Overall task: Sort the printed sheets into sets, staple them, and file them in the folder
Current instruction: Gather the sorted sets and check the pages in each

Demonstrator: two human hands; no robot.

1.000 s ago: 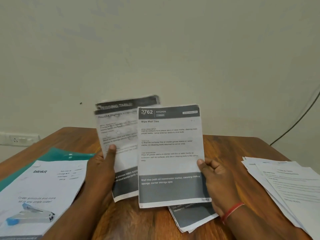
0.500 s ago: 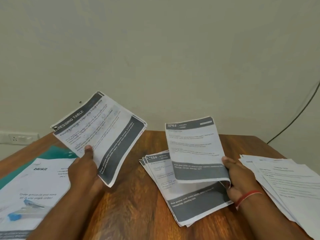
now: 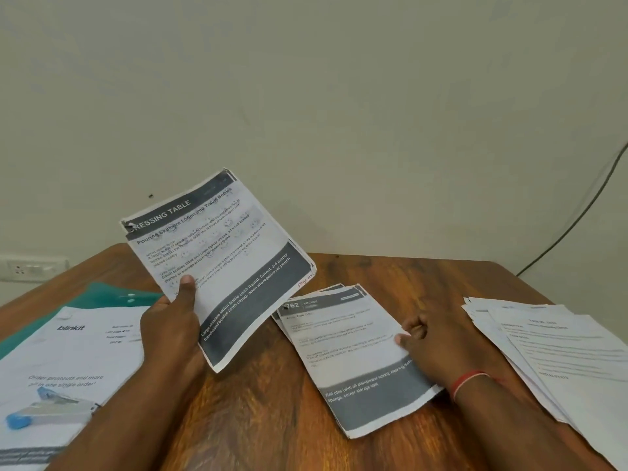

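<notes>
Your left hand (image 3: 170, 331) held one set (image 3: 217, 266) above the counter (image 3: 272, 419); a stack (image 3: 350, 351) lay centre under your right hand (image 3: 438, 345), sheets (image 3: 560, 351) right, stapler (image 3: 44, 407) left.

My one view rides on the wearer's head, facing forward and down across the wooden table (image 3: 272, 419) to the wall (image 3: 339, 96). It sits near, just behind the left hand (image 3: 170, 331) and right hand (image 3: 438, 338); the tilt looks shallow, I think.

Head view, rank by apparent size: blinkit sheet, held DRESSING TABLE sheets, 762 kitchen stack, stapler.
1. White blinkit printed sheet, cropped at the frame edge.
2. Grey-banded DRESSING TABLE sheets and grey-banded 762 kitchen stack: alike; the held set sits nearer the camera.
3. Blue-and-silver stapler.
</notes>
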